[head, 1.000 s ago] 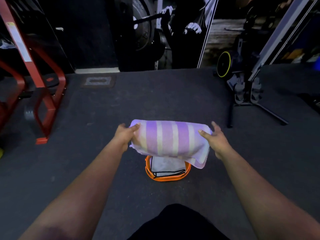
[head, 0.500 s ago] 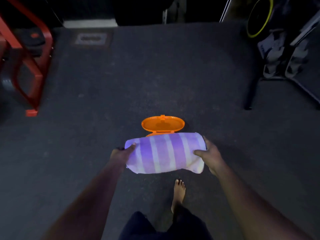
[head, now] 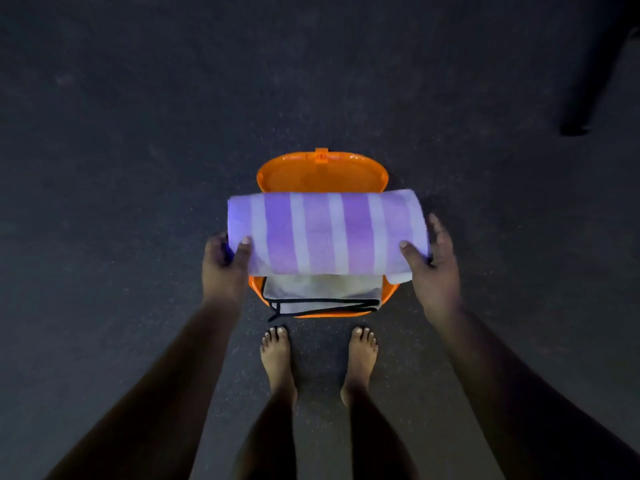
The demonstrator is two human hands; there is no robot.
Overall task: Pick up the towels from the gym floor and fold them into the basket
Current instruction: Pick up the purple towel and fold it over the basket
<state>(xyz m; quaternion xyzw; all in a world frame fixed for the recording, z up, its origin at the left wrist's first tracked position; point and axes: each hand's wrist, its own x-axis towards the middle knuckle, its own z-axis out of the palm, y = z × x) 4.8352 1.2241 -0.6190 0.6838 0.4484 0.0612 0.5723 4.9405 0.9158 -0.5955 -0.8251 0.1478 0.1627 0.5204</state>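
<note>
A folded purple-and-white striped towel (head: 325,233) is held level right over the orange basket (head: 389,295). My left hand (head: 223,263) grips its left end, thumb on top. My right hand (head: 431,263) grips its right end the same way. The basket's orange lid (head: 322,171) stands open at the far side. Inside the basket lies a folded grey towel with black trim (head: 322,296), partly hidden by the striped towel.
My bare feet (head: 277,355) stand on the dark speckled gym floor (head: 138,168) just in front of the basket. A dark equipment leg (head: 588,88) reaches into view at the top right.
The view has tilted down and closer to the basket. The striped towel has come lower and now sits directly above the basket opening. Both hands keep their grip.
</note>
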